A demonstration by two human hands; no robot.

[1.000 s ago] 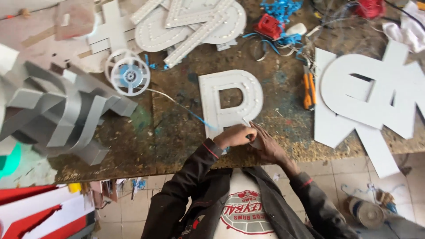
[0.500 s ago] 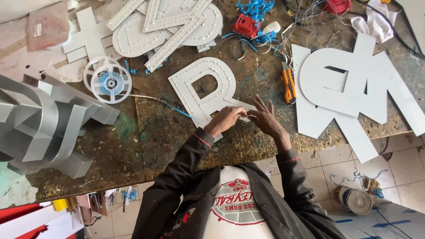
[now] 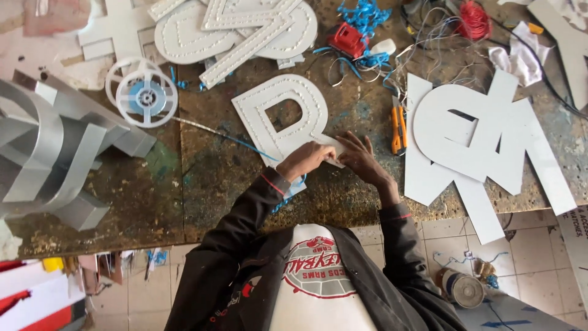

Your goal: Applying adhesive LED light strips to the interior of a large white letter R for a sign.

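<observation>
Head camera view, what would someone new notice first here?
Probably the big white letter panel studded with small dots, flat at the middle of the worn workbench, with the left hand and right hand meeting on its lower leg. Next, the pile of plain white cut-out letters at right and the white reel at left.

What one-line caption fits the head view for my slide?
Both hands, left hand and right hand, work the leg of a white letter panel on a paint-stained workbench.

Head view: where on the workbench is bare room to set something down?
Bare workbench lies between the metal letters and left hand, below the spool. A strip runs under the right hand. Top edge and right side are crowded with white letters, wires.
</observation>
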